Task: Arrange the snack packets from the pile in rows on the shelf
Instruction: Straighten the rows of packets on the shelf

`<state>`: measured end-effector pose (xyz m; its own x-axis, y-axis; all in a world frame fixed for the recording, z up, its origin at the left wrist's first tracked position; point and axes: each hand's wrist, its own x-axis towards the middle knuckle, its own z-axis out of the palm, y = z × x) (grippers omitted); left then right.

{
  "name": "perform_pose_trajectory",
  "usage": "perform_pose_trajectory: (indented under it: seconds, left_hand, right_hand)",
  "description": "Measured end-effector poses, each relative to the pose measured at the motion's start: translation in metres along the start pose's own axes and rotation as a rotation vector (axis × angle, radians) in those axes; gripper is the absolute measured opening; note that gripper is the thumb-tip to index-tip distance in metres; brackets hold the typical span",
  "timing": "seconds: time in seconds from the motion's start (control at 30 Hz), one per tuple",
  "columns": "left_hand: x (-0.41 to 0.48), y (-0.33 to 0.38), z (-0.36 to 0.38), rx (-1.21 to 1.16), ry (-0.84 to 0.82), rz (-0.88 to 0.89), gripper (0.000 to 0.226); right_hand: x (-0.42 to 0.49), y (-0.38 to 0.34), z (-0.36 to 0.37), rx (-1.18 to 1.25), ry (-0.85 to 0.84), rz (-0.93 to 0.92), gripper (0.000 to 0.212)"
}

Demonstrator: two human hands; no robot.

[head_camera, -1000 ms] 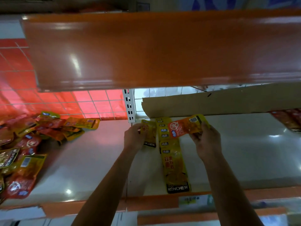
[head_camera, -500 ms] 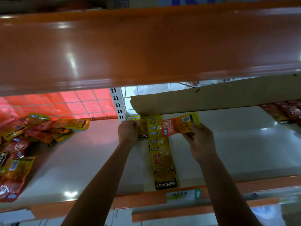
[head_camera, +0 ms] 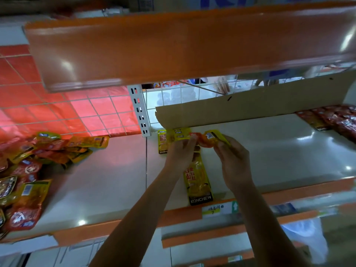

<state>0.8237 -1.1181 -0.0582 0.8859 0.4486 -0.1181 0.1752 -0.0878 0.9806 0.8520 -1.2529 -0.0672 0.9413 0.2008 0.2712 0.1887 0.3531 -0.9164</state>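
Note:
A pile of orange, red and yellow snack packets (head_camera: pixel 28 166) lies on the left part of the white shelf (head_camera: pixel 269 151). A row of overlapping yellow KONCHEW packets (head_camera: pixel 198 182) runs from the back to the front edge. One more yellow packet (head_camera: pixel 162 141) lies to its left at the back. An orange and yellow packet (head_camera: pixel 209 138) hangs over the row's back end. My left hand (head_camera: pixel 182 151) pinches its left end. My right hand (head_camera: pixel 234 160) grips its right end.
An orange upper shelf (head_camera: pixel 173 45) overhangs close above. A cardboard strip (head_camera: pixel 240 110) stands along the back. Dark red packets (head_camera: pixel 335 120) lie at the far right. A white slotted upright (head_camera: pixel 139 110) and wire grid back (head_camera: pixel 67 110) stand behind. A price label (head_camera: pixel 217 209) sits on the front lip.
My left hand has let go of the yellow packet at the back left and moved right to take the left end of the orange packet. The packet now looks crumpled between both hands.

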Motion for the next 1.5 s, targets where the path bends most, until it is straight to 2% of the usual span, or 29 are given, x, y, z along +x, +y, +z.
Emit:
perform_pose_trajectory:
  seconds: [0.1,0.2,0.33,0.4,0.47,0.57,0.7,0.97,1.07,1.23,1.5]
  left_hand:
    - [-0.013,0.009,0.014,-0.299,-0.095,-0.183,0.037]
    - [-0.019,0.010,0.024,-0.449,-0.136,-0.305,0.032]
    - [-0.021,0.010,0.043,-0.407,-0.219,-0.258,0.016]
    - [-0.019,0.012,0.057,-0.370,-0.217,-0.254,0.013]
    - [-0.015,0.014,0.073,-0.316,-0.198,-0.239,0.012]
    - [-0.006,0.015,0.102,-0.228,-0.175,-0.167,0.013]
    - [0.011,0.019,0.153,-0.136,-0.135,-0.103,0.009]
    - [0.043,0.031,0.277,-0.040,-0.034,-0.155,0.021]
    - [0.051,0.034,0.315,-0.042,-0.030,-0.163,0.017]
    - [0.068,0.034,0.370,0.014,0.007,-0.155,0.016]
    - [0.094,0.042,0.440,0.039,0.104,-0.204,0.004]
  right_hand:
    - [-0.013,-0.004,-0.008,-0.130,-0.069,-0.113,0.040]
    - [-0.025,-0.005,-0.025,-0.090,-0.191,-0.110,0.040]
    - [-0.029,-0.014,-0.047,-0.275,-0.206,-0.152,0.072]
    - [-0.028,-0.016,-0.060,-0.370,-0.194,-0.173,0.080]
    - [-0.023,-0.015,-0.077,-0.468,-0.122,-0.112,0.084]
    - [-0.005,-0.016,-0.108,-0.729,-0.003,-0.041,0.069]
    - [0.026,-0.017,-0.153,-0.972,-0.009,-0.046,0.037]
    - [0.094,-0.030,-0.262,-1.166,-0.140,-0.001,0.038]
    - [0.118,-0.035,-0.299,-1.182,-0.160,-0.016,0.039]
    - [0.149,-0.047,-0.353,-1.256,-0.074,-0.066,0.035]
    - [0.190,-0.059,-0.410,-1.341,0.006,0.006,0.026]
